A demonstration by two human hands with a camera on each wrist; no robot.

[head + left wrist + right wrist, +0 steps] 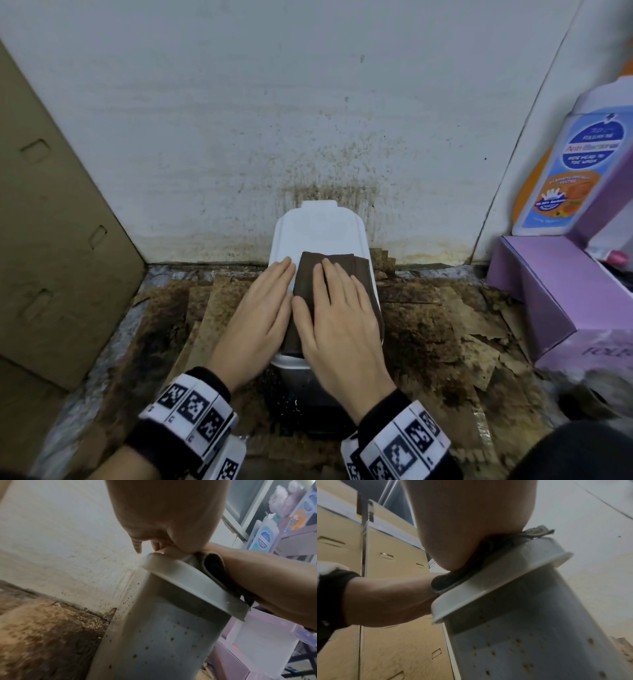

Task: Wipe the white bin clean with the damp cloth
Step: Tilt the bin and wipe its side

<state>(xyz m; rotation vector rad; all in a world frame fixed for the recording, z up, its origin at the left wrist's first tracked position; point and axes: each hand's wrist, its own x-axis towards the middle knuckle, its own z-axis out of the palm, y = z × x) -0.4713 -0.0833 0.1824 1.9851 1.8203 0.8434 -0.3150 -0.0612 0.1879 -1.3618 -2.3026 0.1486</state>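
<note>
A white bin (317, 229) with a closed lid stands against the stained wall. Its side (163, 635) is speckled with brown spots. On the near right part of the lid lies a folded dark brown cloth (342, 270), hanging slightly over the front edge. My right hand (329, 294) presses flat on the cloth with straight fingers. Beside it, my left hand (270, 291) rests flat on the bare left part of the lid, touching the cloth's edge. From below, the right wrist view shows the cloth (471, 572) squeezed between my palm and the lid rim (505, 577).
A brown cardboard box (51, 240) stands close on the left. To the right are a purple box (548, 301) and a wash bottle (575, 164). The floor (445, 325) around the bin is covered with dirty, torn cardboard pieces. The wall (308, 120) behind is spattered brown.
</note>
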